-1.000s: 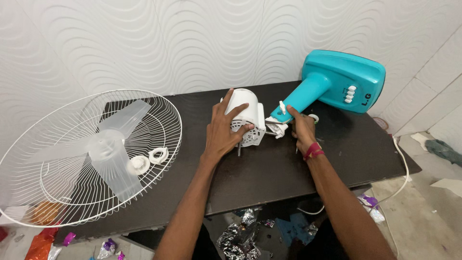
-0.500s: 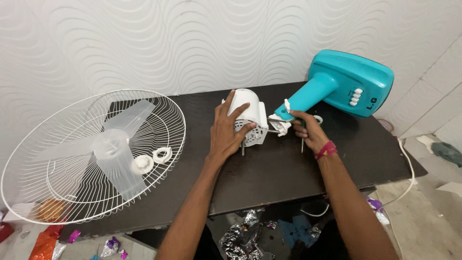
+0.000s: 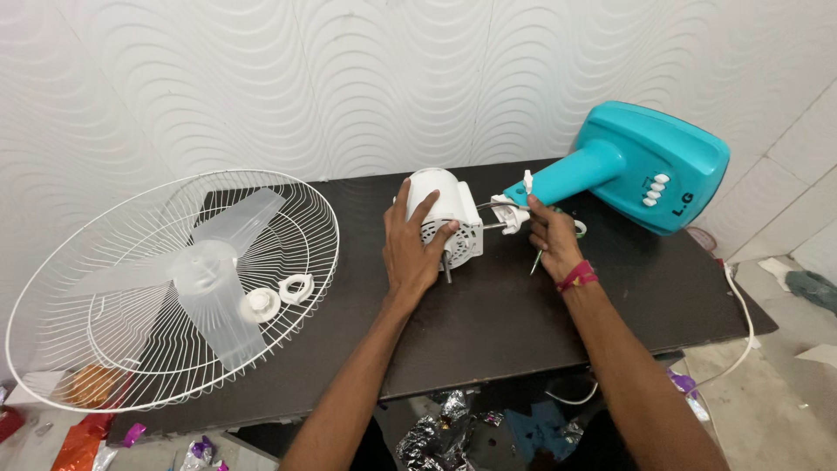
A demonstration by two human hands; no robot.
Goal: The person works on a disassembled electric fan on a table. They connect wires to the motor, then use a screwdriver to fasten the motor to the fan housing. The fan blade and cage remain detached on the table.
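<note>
Fan motor unit steadied on the worktop, both hands engaged.

Left hand point(image 3: 412, 250) fingers point(image 3: 425, 209) spread and wrapped over the white motor housing point(image 3: 445, 214), pinning it to the dark worktop point(image 3: 488, 314); right hand point(image 3: 551, 242) fingers curled shut on a thin metal tool point(image 3: 534, 262) at the white neck joint point(image 3: 508, 212), where the teal stand point(image 3: 641, 166) meets the housing; wire guard point(image 3: 174, 288), clear blade point(image 3: 205, 270) and two white ring nuts point(image 3: 279, 295) lie well apart at left.

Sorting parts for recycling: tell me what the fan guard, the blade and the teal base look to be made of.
Fan guard: thin white wire, probably coated metal, judging by the fine spokes and rings. Blade: translucent, frosted plastic; the wires show through it. Teal base: smooth moulded plastic with a slight sheen. Left hand rests on the white motor housing, seemingly plastic.
</note>
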